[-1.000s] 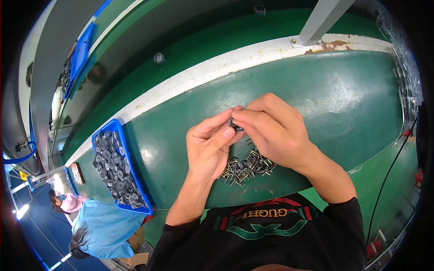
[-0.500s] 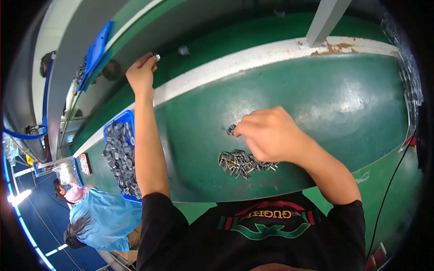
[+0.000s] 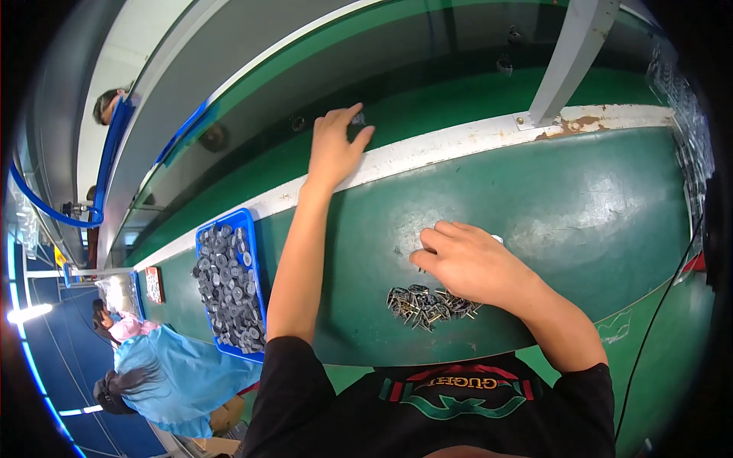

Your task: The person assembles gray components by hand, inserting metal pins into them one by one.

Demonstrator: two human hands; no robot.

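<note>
My left hand [image 3: 336, 149] reaches over the dark green strip beyond the white rail, its thumb and forefinger spread apart. A small clear-and-grey part [image 3: 359, 120] lies at those fingertips, seemingly not gripped. Above the green table, my right hand [image 3: 477, 263] is curled with its fingertips together; whatever they pinch is mostly hidden. A small white thing [image 3: 498, 239] peeks out behind its knuckles. Just below that hand lies a pile of small dark parts with metal pins [image 3: 427, 307]. Left of my left forearm stands a blue tray [image 3: 257, 284] filled with grey round parts [image 3: 229, 278].
A white rail [image 3: 427, 151] with a grey post [image 3: 573, 65] divides the table [image 3: 611, 198] from the green strip, where more small parts [image 3: 504, 62] sit. Clear plastic [image 3: 687, 153] lines the right edge. A person in light blue [image 3: 175, 374] is at the left.
My left hand has moved right along the strip; its pinch on a small shiny part has opened. My right hand remains near the pile, with its fingers curled. The whole view has shifted slightly.
</note>
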